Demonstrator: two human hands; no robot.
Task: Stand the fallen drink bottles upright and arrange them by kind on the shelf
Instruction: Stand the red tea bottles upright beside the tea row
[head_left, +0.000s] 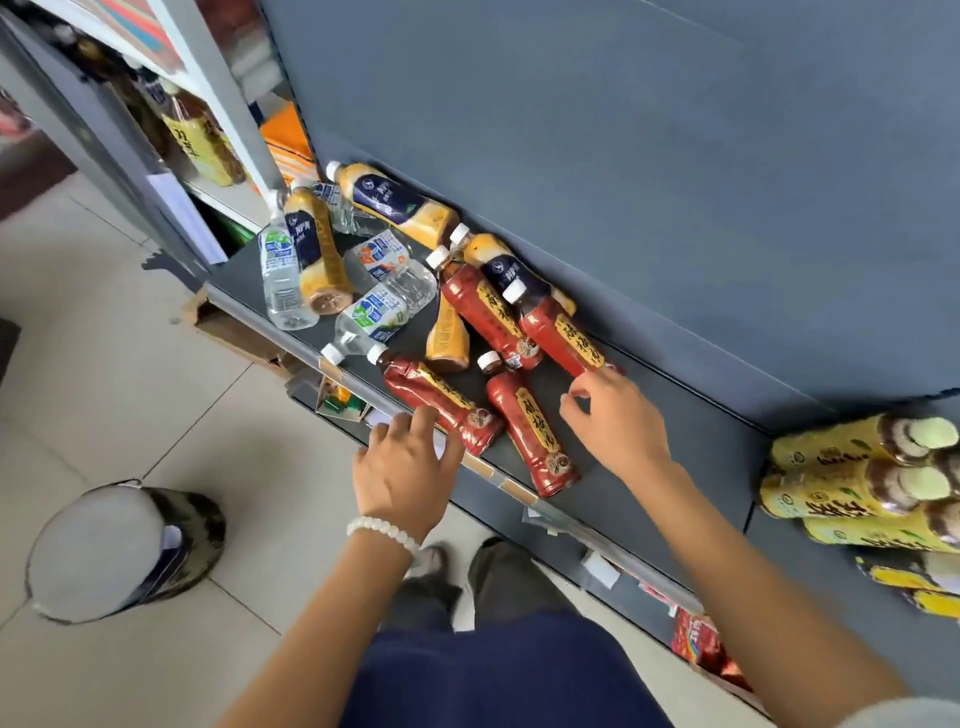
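We are reaching our spread left hand (402, 462) and loosely spread right hand (615, 421) toward red bottles (530, 426) lying on the shelf (675, 441), at twelve o'clock.

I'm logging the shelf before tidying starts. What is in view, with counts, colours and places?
red bottles: four, red with yellow labels, lying on the shelf nearest the hands
yellow-orange bottles: about four, navy labels, lying behind
water bottles: about four, clear, lying at the left end
yellow bottles: several, stacked at right
bin: one, grey lid, on the floor
left hand: fingers spread by a red bottle
right hand: fingertips at a red bottle's base
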